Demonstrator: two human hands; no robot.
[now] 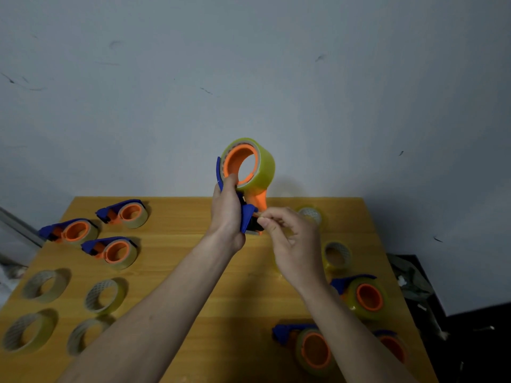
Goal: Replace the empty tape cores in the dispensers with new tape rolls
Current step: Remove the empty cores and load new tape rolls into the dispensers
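Above the worktop [193,244], left hand [226,214] grips a loaded dispenser [243,189], right fingers [265,221] pinching at its cutter, probably threading tape; next, pull it through.

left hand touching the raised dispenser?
Touching. The head view shows the left hand wrapped around the blue handle of the raised dispenser, thumb pressed against the orange hub.
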